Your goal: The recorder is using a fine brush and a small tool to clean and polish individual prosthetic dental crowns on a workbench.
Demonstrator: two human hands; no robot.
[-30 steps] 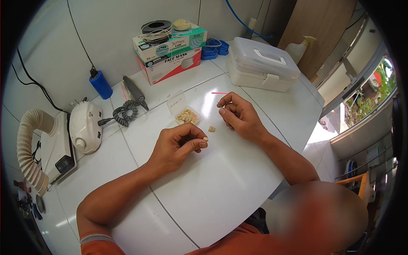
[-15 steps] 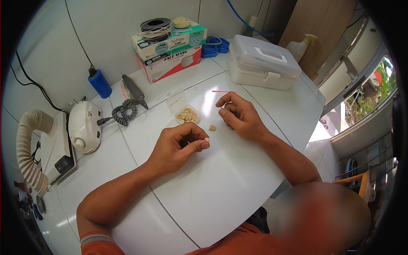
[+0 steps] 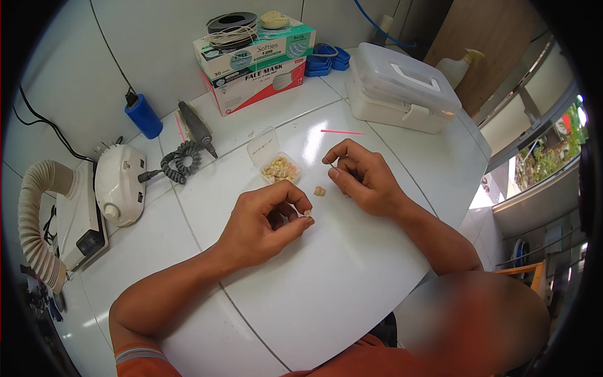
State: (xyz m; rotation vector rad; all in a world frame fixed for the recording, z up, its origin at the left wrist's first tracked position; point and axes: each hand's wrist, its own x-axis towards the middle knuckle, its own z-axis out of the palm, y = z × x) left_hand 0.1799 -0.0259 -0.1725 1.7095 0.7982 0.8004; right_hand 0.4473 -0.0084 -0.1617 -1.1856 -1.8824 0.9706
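Note:
My left hand (image 3: 267,220) pinches a small whitish artificial tooth (image 3: 308,213) between thumb and forefinger, its other fingers curled in. Across from it, my right hand (image 3: 365,179) has thumb and forefinger closed around something thin, too small to make out. On the white tiled tabletop between the two hands lies a beige tooth-like piece (image 3: 320,191), touched by neither. Just beyond my left hand stands a small clear plastic box (image 3: 299,177) with its lid raised, holding several cream and yellowish teeth (image 3: 277,167).
Beyond the box lies a pink stick (image 3: 343,132). Stacked mask boxes (image 3: 260,81) bear a cable spool and a dental cast (image 3: 274,20). A lidded white case (image 3: 402,94) stands far right. At left are a grey handpiece (image 3: 196,125), a white control unit (image 3: 119,188) and a ribbed hose (image 3: 34,226).
The whole view has shifted slightly. The fingertips of my left hand have parted a little around the tooth, showing more of it. My right hand keeps its pinch.

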